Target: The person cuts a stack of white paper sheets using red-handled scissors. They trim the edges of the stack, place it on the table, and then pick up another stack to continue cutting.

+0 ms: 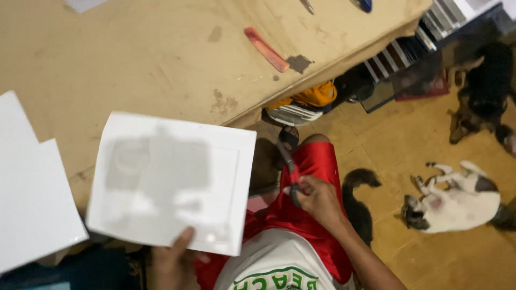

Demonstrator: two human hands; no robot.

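My left hand [174, 258] grips the lower edge of a white sheet of card [172, 182] with a faint rectangular outline on it, holding it flat over the near edge of the brown table [161, 59]. Over my lap in red shorts [317, 177], my right hand [317, 198] is closed around a dark-handled tool [288, 164] that looks like scissors, its tip pointing up and away from me. The two hands are apart, with the sheet to the left of the tool.
More white sheets [32, 198] lie at the table's left edge. A red comb-like strip [266, 49] rests further back. On the tiled floor to the right lie a white and dark cat [457, 201], a black cat [357, 207] by my leg and a dark dog [484, 91].
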